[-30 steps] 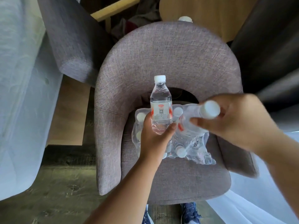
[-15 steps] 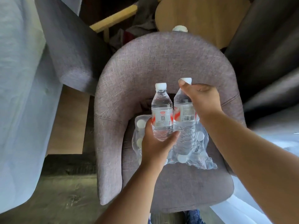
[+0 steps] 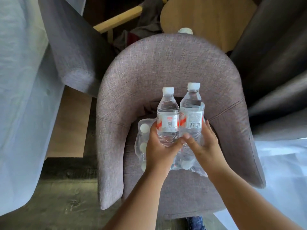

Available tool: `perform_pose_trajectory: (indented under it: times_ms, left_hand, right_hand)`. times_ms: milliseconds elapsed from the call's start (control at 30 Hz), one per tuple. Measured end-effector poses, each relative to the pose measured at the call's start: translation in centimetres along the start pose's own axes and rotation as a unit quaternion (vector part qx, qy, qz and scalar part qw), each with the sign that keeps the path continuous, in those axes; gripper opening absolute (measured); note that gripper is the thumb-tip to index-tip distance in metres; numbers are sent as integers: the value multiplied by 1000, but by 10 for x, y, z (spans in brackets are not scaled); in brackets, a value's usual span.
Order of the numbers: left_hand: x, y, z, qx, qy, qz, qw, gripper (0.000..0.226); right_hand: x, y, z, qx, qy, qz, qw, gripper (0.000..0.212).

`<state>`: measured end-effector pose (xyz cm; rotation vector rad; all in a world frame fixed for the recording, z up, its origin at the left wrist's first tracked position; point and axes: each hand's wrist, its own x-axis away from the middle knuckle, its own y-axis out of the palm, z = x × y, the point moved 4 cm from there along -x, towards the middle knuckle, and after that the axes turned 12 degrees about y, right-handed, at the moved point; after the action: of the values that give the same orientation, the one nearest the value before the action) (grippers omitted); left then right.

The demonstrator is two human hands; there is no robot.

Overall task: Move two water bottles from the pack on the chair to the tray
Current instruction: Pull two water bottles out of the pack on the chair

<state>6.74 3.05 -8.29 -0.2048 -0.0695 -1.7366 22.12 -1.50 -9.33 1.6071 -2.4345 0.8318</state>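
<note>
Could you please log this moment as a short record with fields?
left hand: grips left bottle, upright
right hand: grips right bottle, upright
bottles: side by side, white caps on
pack: torn plastic wrap on chair seat, more bottles inside
tray: not in view

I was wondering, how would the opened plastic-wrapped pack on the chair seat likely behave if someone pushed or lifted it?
The pack would probably sag instead of lifting as one block: its clear film looks loose and crumpled. With two bottles out, one in the left hand and one in the right hand, the remaining bottles may shift or tip inside. It likely still feels heavy, since several white caps show.
</note>
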Motion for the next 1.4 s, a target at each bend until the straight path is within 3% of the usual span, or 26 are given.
perform_pose_trajectory:
  times_ms: [133, 200, 333, 467, 700, 800, 933, 1000, 1100, 1233, 1400]
  left_hand:
    - [-1, 1, 0, 10, -6, -4, 1000, 75]
    - [1, -1, -1, 20, -10, -8, 1000, 75]
    - [4, -1, -2, 32, -9, -15, 999, 73]
    - [5, 0, 0, 26, 0, -22, 999, 70]
    - [7, -8, 2, 32, -29, -32, 999, 75]
    - [6, -15, 5, 57, -38, -16, 998, 63]
    - [5, -14, 6, 50, -40, -24, 998, 49]
    - [3, -13, 7, 48, -41, -28, 998, 40]
    - [3, -14, 10, 63, -50, -36, 996, 47]
    - [3, -16, 9, 67, -56, -41, 995, 51]
    - [4, -18, 2, 37, -71, -105, 991, 57]
  right_hand:
    - [10, 6, -14, -67, 41, 12, 997, 55]
    - [16, 9, -21, -55, 43, 47, 996, 46]
    - [30, 15, -30, -4, 44, 118, 992, 58]
    - [37, 15, -35, -1, 33, 143, 989, 43]
    - [14, -9, -41, 6, 93, 69, 993, 51]
    - [10, -27, -49, -65, 107, 50, 991, 28]
    - [6, -28, -50, -210, 161, -20, 964, 34]
    - [3, -21, -50, -203, 156, -40, 966, 43]
    - [1, -9, -50, -132, 117, -73, 982, 43]
    - [3, 0, -43, -168, 128, -146, 967, 36]
    - [0, 5, -32, -137, 154, -233, 950, 79]
